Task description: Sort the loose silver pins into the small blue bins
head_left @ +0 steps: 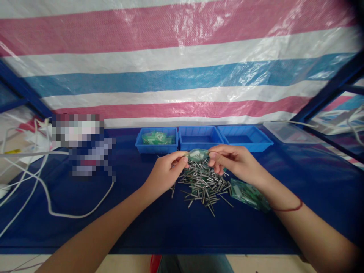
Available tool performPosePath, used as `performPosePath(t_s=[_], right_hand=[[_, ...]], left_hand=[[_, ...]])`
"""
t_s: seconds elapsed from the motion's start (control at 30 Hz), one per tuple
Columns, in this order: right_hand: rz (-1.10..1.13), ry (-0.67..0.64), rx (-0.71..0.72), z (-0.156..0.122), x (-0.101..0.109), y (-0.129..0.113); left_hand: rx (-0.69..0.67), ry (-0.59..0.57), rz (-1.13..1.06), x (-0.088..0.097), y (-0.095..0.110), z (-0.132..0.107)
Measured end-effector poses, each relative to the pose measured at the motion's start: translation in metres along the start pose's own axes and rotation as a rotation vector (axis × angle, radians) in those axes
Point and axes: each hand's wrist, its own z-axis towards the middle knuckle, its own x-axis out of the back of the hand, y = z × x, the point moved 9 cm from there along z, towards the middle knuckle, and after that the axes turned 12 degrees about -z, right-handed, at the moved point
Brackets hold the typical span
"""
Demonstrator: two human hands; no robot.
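My left hand [167,172] and my right hand [231,161] hold a small clear plastic bag with green print [198,154] between them, each pinching one end, just above a pile of metal pins [203,184] on the dark blue table [142,216]. A stack of more green-printed bags [248,195] lies under my right wrist, to the right of the pile. A thin red cord circles my right wrist.
Three blue trays stand in a row behind the pile: the left tray [157,140] holds green bags, the middle tray [199,137] and right tray [245,137] show nothing inside. A clear lid [290,132] lies at the far right. White cables [48,197] trail across the left side.
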Motion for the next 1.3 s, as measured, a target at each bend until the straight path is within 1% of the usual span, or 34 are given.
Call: performPosePath(t_s=[0.13, 0.23, 0.37, 0.53, 0.63, 0.7, 0.77, 0.83, 0.87, 0.93, 1.0, 1.03, 1.13, 1.2, 1.23, 1.3], right_hand=[[0.054, 0.032, -0.005, -0.001, 0.002, 0.0], [0.036, 0.051, -0.001, -0.002, 0.003, -0.003], [0.022, 0.074, 0.041, -0.003, 0.003, -0.011], [-0.013, 0.066, 0.086, -0.003, -0.002, -0.009], [-0.08, 0.066, 0.098, -0.003, -0.003, -0.007], [-0.127, 0.071, 0.1, -0.003, -0.001, -0.008], [-0.152, 0.082, 0.097, -0.003, 0.002, -0.009], [-0.166, 0.105, 0.081, -0.003, 0.007, -0.009], [-0.171, 0.116, 0.071, -0.003, 0.009, -0.009], [-0.17, 0.123, 0.058, -0.003, 0.012, -0.008], [-0.156, 0.113, 0.06, -0.003, 0.011, -0.008], [-0.151, 0.108, 0.063, -0.002, 0.011, -0.008], [-0.148, 0.093, 0.069, -0.002, 0.008, -0.007], [-0.147, 0.087, 0.067, -0.001, 0.008, -0.007], [-0.146, 0.087, 0.065, -0.001, 0.008, -0.007], [-0.144, 0.092, 0.059, -0.001, 0.009, -0.006]], left_hand=[[0.027, 0.014, -0.195, 0.001, -0.002, 0.002], [0.025, 0.014, -0.251, 0.0, -0.002, 0.003], [0.018, 0.012, -0.224, -0.002, -0.007, 0.004], [-0.004, 0.024, -0.134, 0.001, -0.009, 0.005], [0.0, 0.024, -0.074, 0.004, -0.007, 0.005], [-0.027, 0.027, -0.04, 0.008, -0.003, 0.007], [-0.078, 0.078, 0.0, 0.02, 0.004, 0.01], [-0.145, 0.201, 0.032, 0.044, 0.013, 0.012], [-0.171, 0.244, 0.036, 0.055, 0.016, 0.014], [-0.212, 0.358, 0.057, 0.083, 0.02, 0.018], [-0.241, 0.499, 0.148, 0.113, 0.02, 0.019], [-0.248, 0.537, 0.183, 0.126, 0.018, 0.02], [-0.262, 0.631, 0.249, 0.158, 0.006, 0.023], [-0.248, 0.671, 0.273, 0.174, -0.004, 0.025], [-0.238, 0.668, 0.283, 0.178, -0.008, 0.026], [-0.202, 0.62, 0.32, 0.178, -0.016, 0.03]])
